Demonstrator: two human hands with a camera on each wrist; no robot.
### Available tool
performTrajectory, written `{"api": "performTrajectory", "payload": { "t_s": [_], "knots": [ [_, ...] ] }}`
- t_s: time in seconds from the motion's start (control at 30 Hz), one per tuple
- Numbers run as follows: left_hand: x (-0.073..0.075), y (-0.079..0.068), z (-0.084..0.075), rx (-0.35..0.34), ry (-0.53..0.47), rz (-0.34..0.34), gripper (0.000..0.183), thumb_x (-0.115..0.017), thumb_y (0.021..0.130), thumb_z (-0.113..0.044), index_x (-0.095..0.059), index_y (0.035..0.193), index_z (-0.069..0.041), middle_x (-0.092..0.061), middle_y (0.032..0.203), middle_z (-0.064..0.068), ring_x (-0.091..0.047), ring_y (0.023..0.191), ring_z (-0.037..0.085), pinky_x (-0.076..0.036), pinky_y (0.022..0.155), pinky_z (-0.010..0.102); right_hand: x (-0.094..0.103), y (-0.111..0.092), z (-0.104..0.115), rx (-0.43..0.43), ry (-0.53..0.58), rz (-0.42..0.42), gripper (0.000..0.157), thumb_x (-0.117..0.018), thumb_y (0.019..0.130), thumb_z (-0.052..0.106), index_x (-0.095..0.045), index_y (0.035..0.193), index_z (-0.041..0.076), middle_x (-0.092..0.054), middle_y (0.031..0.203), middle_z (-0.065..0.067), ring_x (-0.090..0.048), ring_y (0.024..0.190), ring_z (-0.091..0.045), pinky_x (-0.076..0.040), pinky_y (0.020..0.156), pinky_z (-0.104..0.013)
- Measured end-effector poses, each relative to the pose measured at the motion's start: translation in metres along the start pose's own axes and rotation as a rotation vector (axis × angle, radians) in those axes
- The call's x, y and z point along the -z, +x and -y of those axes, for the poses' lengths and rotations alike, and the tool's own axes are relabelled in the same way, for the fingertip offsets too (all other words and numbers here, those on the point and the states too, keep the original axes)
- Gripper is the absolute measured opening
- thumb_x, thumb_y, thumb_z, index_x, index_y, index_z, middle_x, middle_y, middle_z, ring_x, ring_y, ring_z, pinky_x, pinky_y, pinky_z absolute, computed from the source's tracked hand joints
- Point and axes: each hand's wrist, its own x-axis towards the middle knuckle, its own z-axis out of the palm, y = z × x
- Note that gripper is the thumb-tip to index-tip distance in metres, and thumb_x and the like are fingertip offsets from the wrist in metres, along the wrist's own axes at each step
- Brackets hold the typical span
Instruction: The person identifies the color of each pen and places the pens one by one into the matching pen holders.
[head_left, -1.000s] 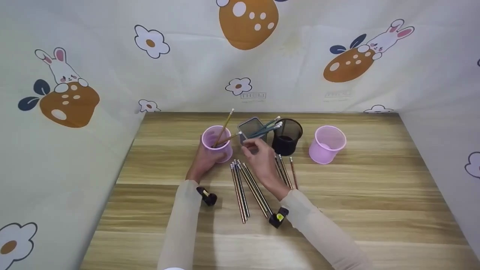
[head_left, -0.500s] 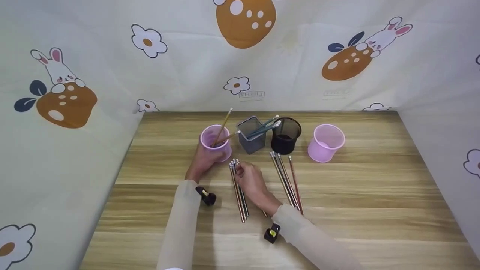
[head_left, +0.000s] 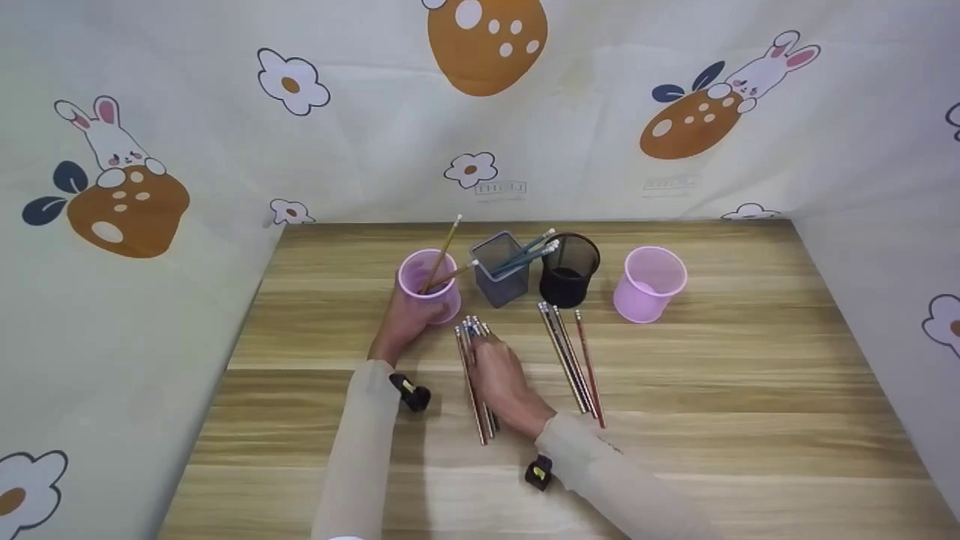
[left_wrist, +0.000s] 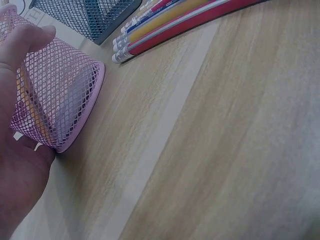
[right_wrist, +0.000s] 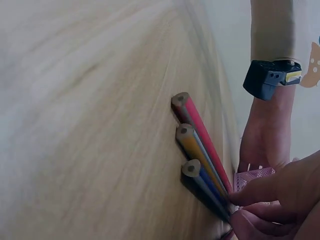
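My left hand [head_left: 405,322] grips a pink mesh pencil cup [head_left: 451,294] at the table's left, its thumb and fingers around the side. Two pencils lean inside that cup, eraser ends up. In the left wrist view, the mesh cup [left_wrist: 65,85] stands on its base ring. My right hand [head_left: 504,382] is low over a bunch of pencils [head_left: 472,397], covering part of them. The right wrist view shows red, yellow and blue pencils [right_wrist: 197,142] lying side by side, and thumb and fingertip of the right hand [right_wrist: 280,205] pinching the blue one, the nearest.
Behind the pencils stand a grey square mesh cup [head_left: 501,289] with several dark green pencils, a black mesh cup [head_left: 566,289], and another pink cup [head_left: 637,300] at right. More pencils [head_left: 566,360] and a red pencil [head_left: 591,371] lie right of my right hand. A printed cloth surrounds the table.
My right hand has come down from beside the grey cup to the loose pencils, then slid slightly nearer along them. My left hand keeps its grip on the pink cup.
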Motion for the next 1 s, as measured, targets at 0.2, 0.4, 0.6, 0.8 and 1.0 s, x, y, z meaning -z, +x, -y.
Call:
{"api": "performTrajectory", "payload": {
  "t_s": [0.2,0.4,0.6,0.8,1.0],
  "knots": [
    [0.0,0.0,-0.001,-0.001,-0.032,-0.005,0.087,-0.075,0.067,0.014,-0.038,0.145,0.002,-0.053,0.138,0.023,-0.051,0.127,0.033,-0.038,0.117,0.045,0.003,0.001,0.0,0.009,-0.097,0.003,0.012,-0.063,0.076,-0.008,-0.062,0.071,0.003,-0.065,0.075,-0.014,-0.069,0.067,-0.031,-0.059,0.059,-0.044],
    [0.0,-0.001,-0.001,-0.001,-0.022,-0.01,0.087,-0.076,0.067,0.013,-0.038,0.145,0.002,-0.053,0.138,0.024,-0.051,0.127,0.033,-0.038,0.116,0.044,0.003,0.004,-0.003,-0.031,-0.113,0.03,0.021,-0.074,0.076,0.002,-0.059,0.061,0.005,-0.066,0.069,-0.014,-0.068,0.064,-0.03,-0.057,0.057,-0.045],
    [0.001,-0.002,-0.001,0.02,0.037,-0.012,0.087,-0.076,0.068,0.011,-0.037,0.145,0.001,-0.053,0.139,0.022,-0.051,0.129,0.032,-0.038,0.117,0.043,0.003,0.009,-0.007,-0.147,-0.025,0.081,0.044,-0.075,0.081,0.008,-0.044,0.051,0.015,-0.055,0.06,-0.004,-0.053,0.055,-0.019,-0.048,0.05,-0.037],
    [0.0,-0.001,-0.003,0.013,0.015,0.001,0.086,-0.076,0.069,0.012,-0.039,0.145,-0.001,-0.054,0.137,0.02,-0.052,0.127,0.029,-0.038,0.116,0.043,0.011,0.013,-0.009,-0.216,0.113,0.124,0.043,-0.069,0.081,0.007,-0.048,0.046,0.018,-0.038,0.049,0.009,-0.037,0.047,-0.011,-0.029,0.044,-0.024],
    [0.0,-0.001,-0.005,0.001,0.004,0.005,0.088,-0.077,0.068,0.012,-0.038,0.146,-0.004,-0.055,0.136,0.019,-0.053,0.126,0.029,-0.04,0.115,0.044,0.026,0.014,-0.003,-0.304,0.206,0.129,0.018,-0.068,0.084,0.016,-0.073,0.068,0.009,-0.057,0.06,0.005,-0.047,0.057,-0.011,-0.044,0.055,-0.027]
  ]
}}
